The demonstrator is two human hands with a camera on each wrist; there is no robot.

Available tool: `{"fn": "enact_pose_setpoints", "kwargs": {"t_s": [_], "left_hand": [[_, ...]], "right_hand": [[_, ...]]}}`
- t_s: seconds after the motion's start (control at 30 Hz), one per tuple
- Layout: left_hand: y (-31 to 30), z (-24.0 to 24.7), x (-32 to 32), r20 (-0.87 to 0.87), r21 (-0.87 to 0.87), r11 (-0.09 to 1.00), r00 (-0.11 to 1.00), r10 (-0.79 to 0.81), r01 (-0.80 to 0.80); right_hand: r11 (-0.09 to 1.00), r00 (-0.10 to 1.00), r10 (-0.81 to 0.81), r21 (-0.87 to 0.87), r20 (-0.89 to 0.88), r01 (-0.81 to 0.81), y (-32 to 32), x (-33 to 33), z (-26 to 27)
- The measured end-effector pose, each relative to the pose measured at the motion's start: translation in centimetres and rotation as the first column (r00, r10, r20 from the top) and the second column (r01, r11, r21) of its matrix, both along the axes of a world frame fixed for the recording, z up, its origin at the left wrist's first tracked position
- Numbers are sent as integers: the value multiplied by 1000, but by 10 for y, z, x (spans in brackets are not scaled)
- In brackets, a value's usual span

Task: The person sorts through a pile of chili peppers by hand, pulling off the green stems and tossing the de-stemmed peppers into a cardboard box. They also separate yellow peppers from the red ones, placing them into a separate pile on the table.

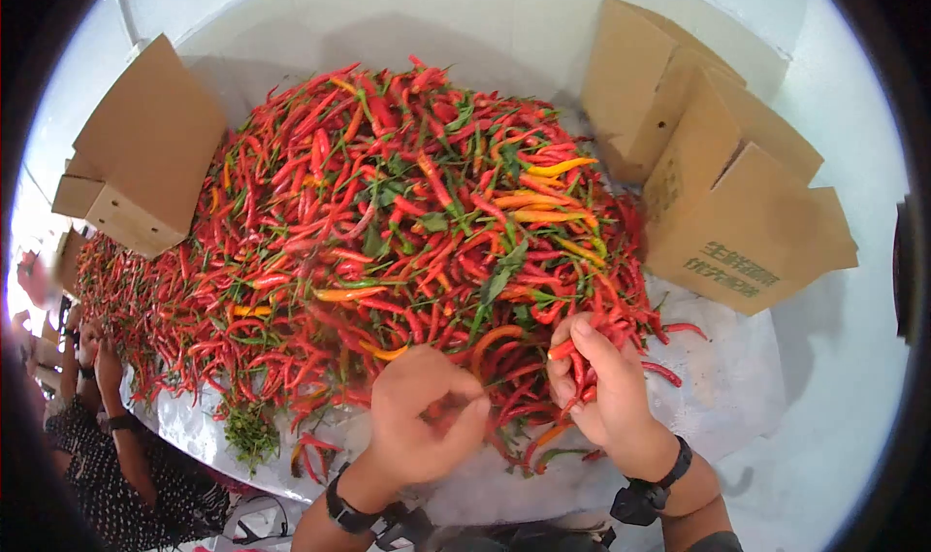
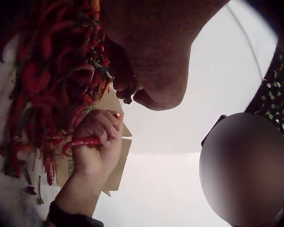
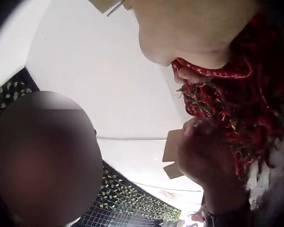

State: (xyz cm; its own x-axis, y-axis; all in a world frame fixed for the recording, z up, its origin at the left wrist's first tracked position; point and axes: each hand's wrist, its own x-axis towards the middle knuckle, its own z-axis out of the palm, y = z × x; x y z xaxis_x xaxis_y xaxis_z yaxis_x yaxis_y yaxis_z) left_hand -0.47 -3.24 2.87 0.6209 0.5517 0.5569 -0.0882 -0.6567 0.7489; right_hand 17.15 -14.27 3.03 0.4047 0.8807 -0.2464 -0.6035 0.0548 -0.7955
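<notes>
My right hand [image 1: 616,387] holds several red chili peppers [image 1: 579,370], thumb on top and fingers curled beneath. One pepper's pale end points toward the left hand. In the right wrist view, a long wrinkled red chili [image 3: 213,72] sticks out from under that hand. My left hand [image 1: 427,416] is just to the left, apart from the other, its fingers and thumb curled into a ring. No pepper shows in its grip. Both hands hover at the near edge of a large heap of chili peppers [image 1: 320,232], mostly red, some orange and green, with stems and leaves mixed in.
Cardboard boxes stand behind on the right [image 1: 718,222], and another cardboard box [image 1: 145,154] is at the left of the heap. A small pile of green stems [image 1: 252,434] lies at the near edge. Another person's hands [image 1: 105,358] are at the heap's far left.
</notes>
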Motion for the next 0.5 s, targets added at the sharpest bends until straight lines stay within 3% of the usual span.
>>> {"fn": "enact_pose_setpoints", "kwargs": {"t_s": [0.13, 0.17, 0.23, 0.27, 0.33, 0.37, 0.4, 0.5], "left_hand": [[-5, -1, 6, 3, 131, 988, 997, -79, 78], [-7, -4, 7, -16, 135, 990, 999, -43, 45], [-9, -12, 7, -50, 152, 987, 997, 56, -48], [-10, -12, 9, -30, 122, 990, 997, 71, -66], [-10, -10, 9, -18, 60, 992, 994, 112, -111], [-11, -10, 9, 17, 61, 986, 988, 156, -157], [-11, -9, 8, 28, 66, 984, 986, 163, -165], [-10, -6, 3, 70, 73, 975, 976, 205, -210]], "right_hand": [[996, 993, -22, 87, -113, 32, -6, 17, 8], [989, 993, -121, 88, -1, 120, -10, 19, 21], [907, 884, -411, 199, 223, 372, -21, 36, 48], [842, 788, -534, 269, 306, 467, -25, 44, 62], [594, 463, -804, 502, 372, 629, -35, 76, 96], [355, 262, -933, 506, 248, 786, -32, 84, 129], [397, 161, -906, 653, 391, 645, -47, 107, 142], [390, -165, -843, 792, 512, 469, -45, 175, 191]]}}
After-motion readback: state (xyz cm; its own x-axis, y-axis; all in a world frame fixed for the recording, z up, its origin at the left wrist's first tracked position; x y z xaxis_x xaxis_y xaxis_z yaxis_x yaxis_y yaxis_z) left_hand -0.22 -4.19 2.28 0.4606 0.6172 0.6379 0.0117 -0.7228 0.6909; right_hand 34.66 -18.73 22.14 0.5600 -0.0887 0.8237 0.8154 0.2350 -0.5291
